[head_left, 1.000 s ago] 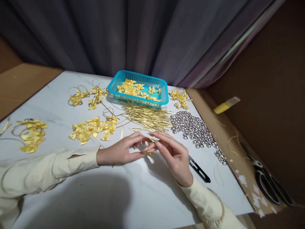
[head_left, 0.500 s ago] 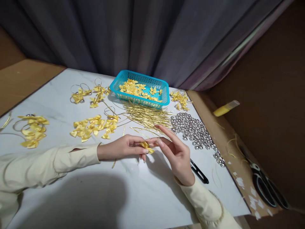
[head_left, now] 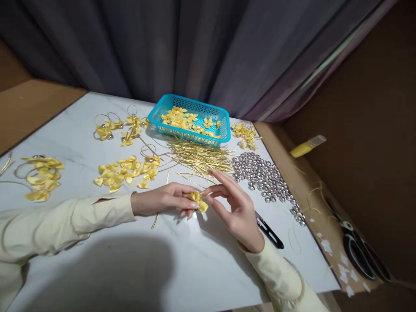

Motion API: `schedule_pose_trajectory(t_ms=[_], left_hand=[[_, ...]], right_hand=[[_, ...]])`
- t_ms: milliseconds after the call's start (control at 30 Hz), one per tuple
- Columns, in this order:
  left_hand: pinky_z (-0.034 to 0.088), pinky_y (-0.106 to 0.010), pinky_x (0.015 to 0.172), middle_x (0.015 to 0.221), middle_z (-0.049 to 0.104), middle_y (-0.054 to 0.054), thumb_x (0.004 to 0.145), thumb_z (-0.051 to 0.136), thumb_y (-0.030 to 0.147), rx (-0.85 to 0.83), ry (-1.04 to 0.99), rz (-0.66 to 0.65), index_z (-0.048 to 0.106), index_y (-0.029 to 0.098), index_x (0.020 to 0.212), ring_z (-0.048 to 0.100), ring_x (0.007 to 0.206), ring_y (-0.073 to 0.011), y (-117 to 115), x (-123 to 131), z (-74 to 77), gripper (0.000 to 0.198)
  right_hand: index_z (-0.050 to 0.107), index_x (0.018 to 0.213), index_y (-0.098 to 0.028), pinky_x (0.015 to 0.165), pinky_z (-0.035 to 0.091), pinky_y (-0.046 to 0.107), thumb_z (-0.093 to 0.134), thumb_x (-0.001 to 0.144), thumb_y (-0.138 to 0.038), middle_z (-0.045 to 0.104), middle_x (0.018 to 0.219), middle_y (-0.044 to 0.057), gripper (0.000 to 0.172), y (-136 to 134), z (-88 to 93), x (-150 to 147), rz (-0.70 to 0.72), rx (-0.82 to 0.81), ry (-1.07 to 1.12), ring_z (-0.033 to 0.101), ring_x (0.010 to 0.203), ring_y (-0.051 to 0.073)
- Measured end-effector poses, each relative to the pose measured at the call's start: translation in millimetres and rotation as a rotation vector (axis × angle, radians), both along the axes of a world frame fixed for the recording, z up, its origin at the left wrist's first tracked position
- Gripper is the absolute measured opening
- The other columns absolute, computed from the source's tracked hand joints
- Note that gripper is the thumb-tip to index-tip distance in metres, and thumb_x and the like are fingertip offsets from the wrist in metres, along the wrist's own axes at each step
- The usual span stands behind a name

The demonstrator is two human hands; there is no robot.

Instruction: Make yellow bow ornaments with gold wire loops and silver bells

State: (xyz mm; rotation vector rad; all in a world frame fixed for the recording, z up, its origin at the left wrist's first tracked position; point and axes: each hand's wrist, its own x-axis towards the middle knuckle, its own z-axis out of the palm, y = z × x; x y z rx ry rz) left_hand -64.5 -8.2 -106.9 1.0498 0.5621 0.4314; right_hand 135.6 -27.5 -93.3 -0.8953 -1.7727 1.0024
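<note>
Above the white table top, my left hand [head_left: 169,200] pinches a yellow ribbon bow [head_left: 202,205] between thumb and fingers. A small silvery bead shows at the bow's lower edge, by the thumb tip. From the right, my right hand [head_left: 236,212] closes its thumb and fingertips at the bow's upper right edge; its forefinger is raised. Whether those fingertips also hold a cord is too small to tell. Just beyond the hands lies a pile of gold cords [head_left: 199,155]. Silver beads [head_left: 260,173] are spread to the right of it.
A blue basket [head_left: 152,119] of yellow bows stands at the back. More bows [head_left: 121,171] and looped ones [head_left: 45,177] lie left. A black-handled cutter [head_left: 271,234] is beside my right wrist. Scissors [head_left: 357,255] and a yellow tube [head_left: 307,147] are at the right.
The yellow bow has turned to face upward, so its loops and a silvery bead now show. My right fingertips have shifted slightly left and down beside it.
</note>
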Motion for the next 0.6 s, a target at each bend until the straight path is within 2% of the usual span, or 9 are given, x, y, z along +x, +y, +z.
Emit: schedule_pose_trajectory(t_ms=[200,400,600], left_hand=[[0.034,-0.02,0.055,0.071,0.054,0.001,0.075,0.065,0.024,-0.039,0.001,0.003,0.062,0.014,0.088,0.045,0.061,-0.0085,0.2,-0.5,-0.1,0.016],[0.033,-0.019,0.057,0.076,0.054,0.001,0.075,0.065,0.023,-0.027,-0.002,0.01,0.061,0.014,0.09,0.045,0.064,-0.0082,-0.4,-0.4,-0.5,0.018],[0.034,-0.02,0.054,0.069,0.054,0.001,0.078,0.063,0.027,-0.019,0.024,0.072,0.06,0.015,0.097,0.045,0.058,-0.0087,0.7,0.7,2.1,0.022]], right_hand=[[0.045,0.129,-0.032,0.082,0.054,0.04,0.055,0.081,-0.009,0.045,0.134,0.008,0.054,0.7,-1.2,1.3,-0.022,0.015,-0.066,0.065,0.079,0.014],[0.046,0.128,-0.031,0.081,0.053,0.039,0.055,0.081,-0.009,0.045,0.134,0.009,0.053,-0.1,-0.5,1.5,-0.035,0.002,-0.057,0.065,0.075,0.013],[0.048,0.127,-0.03,0.069,0.056,0.032,0.056,0.081,-0.011,0.046,0.133,0.01,0.051,-1.2,1.6,1.7,-0.048,-0.009,-0.026,0.064,0.07,0.011]])
